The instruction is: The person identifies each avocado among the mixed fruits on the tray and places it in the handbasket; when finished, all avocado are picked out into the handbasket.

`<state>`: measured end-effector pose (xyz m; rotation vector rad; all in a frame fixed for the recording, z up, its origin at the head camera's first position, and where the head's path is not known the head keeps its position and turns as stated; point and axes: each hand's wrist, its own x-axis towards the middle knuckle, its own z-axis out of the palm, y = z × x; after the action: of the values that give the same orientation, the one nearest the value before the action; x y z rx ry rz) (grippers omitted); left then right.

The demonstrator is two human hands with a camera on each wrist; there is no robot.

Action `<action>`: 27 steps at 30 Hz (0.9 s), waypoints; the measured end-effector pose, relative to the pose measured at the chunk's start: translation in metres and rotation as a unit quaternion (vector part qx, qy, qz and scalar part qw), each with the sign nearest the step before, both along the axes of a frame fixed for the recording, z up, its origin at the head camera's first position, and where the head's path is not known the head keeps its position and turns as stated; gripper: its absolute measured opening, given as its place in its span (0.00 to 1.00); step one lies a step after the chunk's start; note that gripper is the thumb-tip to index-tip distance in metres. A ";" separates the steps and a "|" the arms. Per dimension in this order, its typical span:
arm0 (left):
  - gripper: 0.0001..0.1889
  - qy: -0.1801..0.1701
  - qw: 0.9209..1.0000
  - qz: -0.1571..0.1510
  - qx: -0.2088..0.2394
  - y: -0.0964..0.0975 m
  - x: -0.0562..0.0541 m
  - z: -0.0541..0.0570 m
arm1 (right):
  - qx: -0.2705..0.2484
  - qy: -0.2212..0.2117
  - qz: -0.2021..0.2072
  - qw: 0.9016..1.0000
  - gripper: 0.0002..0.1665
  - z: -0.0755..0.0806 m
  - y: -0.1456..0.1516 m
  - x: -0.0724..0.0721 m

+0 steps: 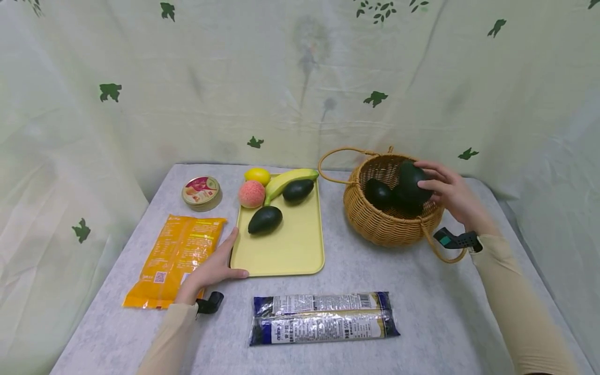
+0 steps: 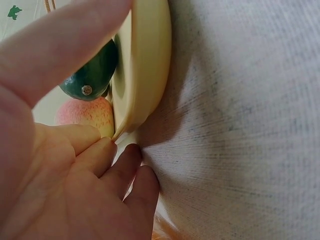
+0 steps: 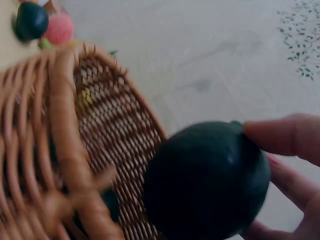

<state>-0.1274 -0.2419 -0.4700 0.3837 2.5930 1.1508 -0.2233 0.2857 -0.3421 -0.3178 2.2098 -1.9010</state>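
My right hand (image 1: pixel 447 190) grips a dark green avocado (image 3: pixel 207 180) at the mouth of the wicker basket (image 1: pixel 391 234). Inside the basket lies another dark avocado (image 1: pixel 378 194). My left hand (image 1: pixel 215 268) rests at the near left corner of a yellow tray (image 1: pixel 286 260); its fingers are stretched along the left rim and the thumb lies at the front edge. On the tray are an avocado (image 1: pixel 265 220), a second avocado (image 1: pixel 298 191), a banana (image 1: pixel 288 182), a pink peach (image 1: pixel 251 194) and a lemon (image 1: pixel 257 176) at the back.
An orange packet (image 1: pixel 175 260) lies left of the tray, partly behind my left forearm. Behind it stands a round tin (image 1: pixel 201 192). A long clear and blue packet (image 1: pixel 323 319) lies in front of the tray. The basket's handles (image 1: pixel 335 151) stick out at both sides.
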 end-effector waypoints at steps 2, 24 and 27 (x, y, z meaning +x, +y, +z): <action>0.60 0.002 1.000 -0.001 -0.001 0.000 0.000 0.000 | 0.072 -0.003 0.005 0.997 0.29 0.002 0.002 -0.004; 0.60 0.004 1.000 -0.002 -0.005 0.001 -0.001 -0.001 | 0.294 0.061 0.154 0.941 0.20 0.011 -0.008 -0.017; 0.60 0.003 1.000 -0.002 -0.004 0.001 -0.001 0.000 | 0.253 0.056 0.138 0.956 0.22 0.010 -0.011 -0.014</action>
<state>-0.1282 -0.2407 -0.4704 0.3912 2.5991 1.1401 -0.2369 0.2748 -0.3321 -0.6131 2.4684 -1.1520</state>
